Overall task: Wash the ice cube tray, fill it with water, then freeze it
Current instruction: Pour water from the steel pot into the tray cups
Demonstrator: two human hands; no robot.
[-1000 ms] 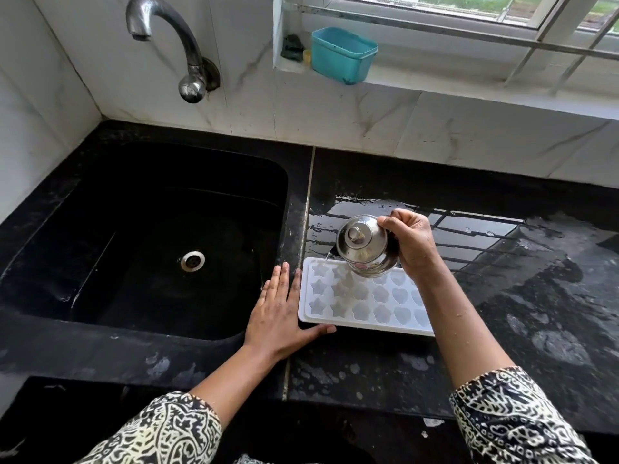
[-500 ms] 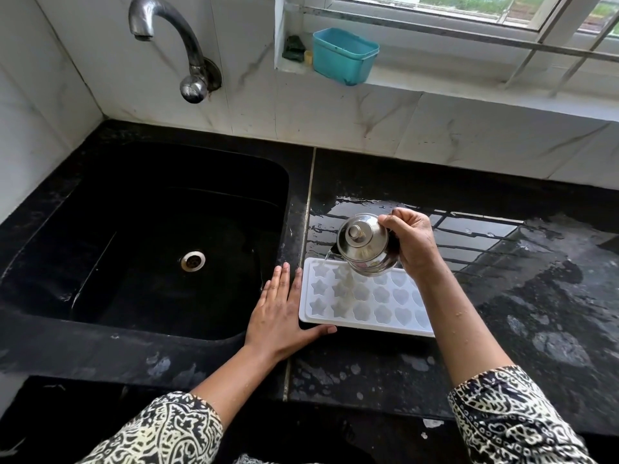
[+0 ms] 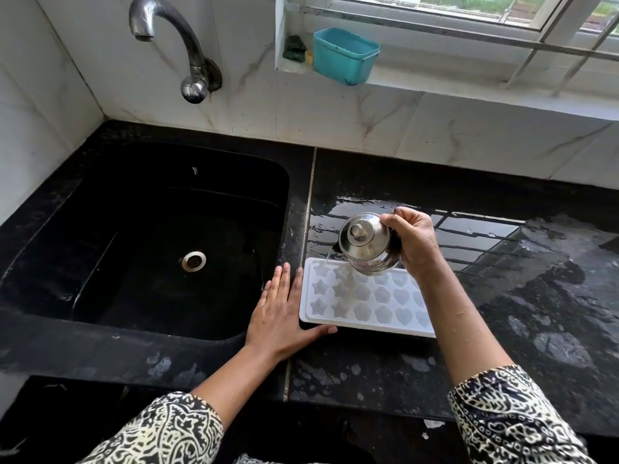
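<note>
The tray (image 3: pixel 365 303) has its right end hidden behind the right arm (image 3: pixel 469 329). White, star-celled, it lies on the counter (image 3: pixel 522 296) by the sink (image 3: pixel 100 333); left hand (image 3: pixel 279 316) flat against its corner, right hand (image 3: pixel 413 241) gripping a tilted pot (image 3: pixel 365 242) above.

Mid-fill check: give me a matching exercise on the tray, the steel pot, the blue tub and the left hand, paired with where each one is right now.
Things
1. tray
2. steel pot
3. blue tub
4. left hand

Places
A. on the window ledge
B. flat on the counter, at the tray's left end
C. tilted over the tray, gripped by the right hand
D. lying on the wet counter, right of the sink

Pairs: 1-D, 2-C, 3-A, 4-B
</note>
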